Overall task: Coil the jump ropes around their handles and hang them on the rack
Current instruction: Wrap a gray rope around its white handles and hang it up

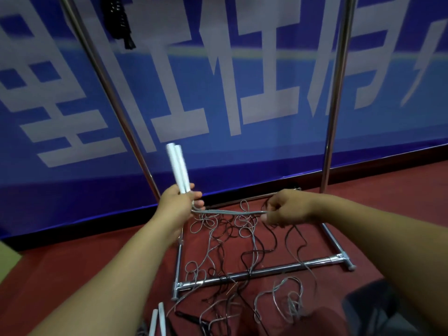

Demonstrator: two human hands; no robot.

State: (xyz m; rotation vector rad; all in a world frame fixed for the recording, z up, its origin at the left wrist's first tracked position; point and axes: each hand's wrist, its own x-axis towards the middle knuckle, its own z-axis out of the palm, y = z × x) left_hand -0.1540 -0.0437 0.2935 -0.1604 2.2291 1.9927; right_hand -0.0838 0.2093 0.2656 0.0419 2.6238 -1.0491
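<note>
Ropes (232, 248) lie tangled on the red floor (84, 267), across the rack (254, 272), by a blue wall banner (218, 81). The left hand (180, 202) grips two white handles (178, 168). The right hand (288, 209) pinches their grey cord (230, 212).

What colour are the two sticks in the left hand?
White. The handles gripped by the left hand show clearly in the head view.

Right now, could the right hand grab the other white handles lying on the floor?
Probably not yet. The right hand is pinching the grey rope, stretched to the left hand. The spare white handles lie low, nearer the left arm; nothing covers them.
</note>
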